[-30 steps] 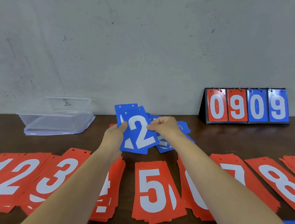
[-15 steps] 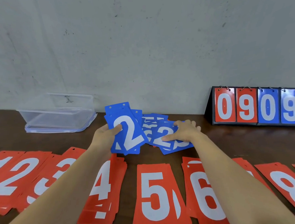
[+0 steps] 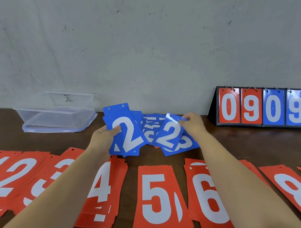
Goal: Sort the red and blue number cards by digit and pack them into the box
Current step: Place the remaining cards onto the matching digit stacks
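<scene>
My left hand (image 3: pixel 103 138) grips a small stack of blue cards (image 3: pixel 125 132) with a white 2 on top, held above the table. My right hand (image 3: pixel 192 123) pinches the top corner of another blue 2 card (image 3: pixel 169 133) and lifts it off the loose pile of blue cards (image 3: pixel 152 129) by the wall. Red card stacks lie in a row along the near side: 2 (image 3: pixel 16 176), 4 (image 3: pixel 104 188), 5 (image 3: pixel 158 198), 6 (image 3: pixel 203 194) and 8 (image 3: pixel 294 192). The clear plastic box (image 3: pixel 56 112) stands at the back left.
A black flip scoreboard (image 3: pixel 261 107) showing 0 9 0 9 stands at the back right against the grey wall. The brown table (image 3: pixel 251 144) shows bare wood between the scoreboard and the red stacks.
My right hand, which lay flat on the blue pile, now pinches a blue 2 card and has raised its top edge. My left hand still holds its stack.
</scene>
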### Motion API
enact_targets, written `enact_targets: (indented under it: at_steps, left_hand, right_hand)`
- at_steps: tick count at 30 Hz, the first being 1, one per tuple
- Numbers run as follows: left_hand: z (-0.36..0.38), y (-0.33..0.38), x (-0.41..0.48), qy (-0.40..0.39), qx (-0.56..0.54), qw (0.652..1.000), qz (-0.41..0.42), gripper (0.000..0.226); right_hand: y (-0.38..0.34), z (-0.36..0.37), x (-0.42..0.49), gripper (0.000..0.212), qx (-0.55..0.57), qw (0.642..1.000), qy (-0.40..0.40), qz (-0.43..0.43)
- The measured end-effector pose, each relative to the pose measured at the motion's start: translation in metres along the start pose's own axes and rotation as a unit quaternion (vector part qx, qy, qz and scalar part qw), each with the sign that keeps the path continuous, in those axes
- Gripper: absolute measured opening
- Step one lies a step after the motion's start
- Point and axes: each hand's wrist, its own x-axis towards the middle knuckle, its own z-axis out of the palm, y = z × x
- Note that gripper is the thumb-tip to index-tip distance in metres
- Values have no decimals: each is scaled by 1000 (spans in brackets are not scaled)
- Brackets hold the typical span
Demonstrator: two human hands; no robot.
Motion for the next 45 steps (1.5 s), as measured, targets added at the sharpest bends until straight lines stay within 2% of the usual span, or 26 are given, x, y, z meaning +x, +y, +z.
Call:
enact_targets:
  at_steps: [2,5,7,10,15,17,20,25,30,32,35,38,41,44,45]
  left_hand:
    - [4,1,2,0,-1,1000,0,25]
    - [12,6,5,10,-18,1000,-7,9]
    - [20,10,4,5,-33,999,-16,7]
    - [32,12,-2,-23,-61,997,-31,13]
    - [50,16,-17,-95,-69,993,3,14]
    - [51,17,-18,-104,-51,993,24,19]
    - [49,14,-16,-114,3,991,63,25]
    - [44,3,-17,-126,91,982,106,41]
    - [44,-14,-16,-149,145,972,113,60]
    - [49,-17,-15,-146,162,969,117,56]
    - [51,-17,-11,-107,145,978,103,42]
    - [52,-21,-8,-92,180,975,96,43]
    - [55,-27,-11,-96,211,967,108,55]
    - [52,-21,-8,-84,178,971,136,46]
    - [49,-16,-7,-80,150,976,135,41]
  right_hand:
    - [-15,-15,-2,10,203,979,9,24]
    - [-55,-35,-10,13,318,948,-8,-2]
    - [-75,-34,-20,17,292,955,-33,-30]
    - [-84,-9,-34,20,196,976,-72,-67]
    - [-81,24,-47,19,152,983,-56,-85]
    - [-81,19,-51,15,179,975,-107,-71]
    - [-74,9,-54,17,139,967,-208,-57]
    - [-56,17,-56,20,159,966,-177,-100]
    - [-40,37,-64,31,60,964,-233,-116]
    - [-41,42,-68,30,27,965,-226,-131]
    - [-44,39,-69,5,39,977,-178,-113]
    - [-41,39,-69,20,-18,977,-182,-106]
    - [-40,42,-73,18,-49,975,-184,-111]
    - [-44,25,-75,8,5,980,-171,-100]
    - [-42,16,-73,12,24,986,-149,-76]
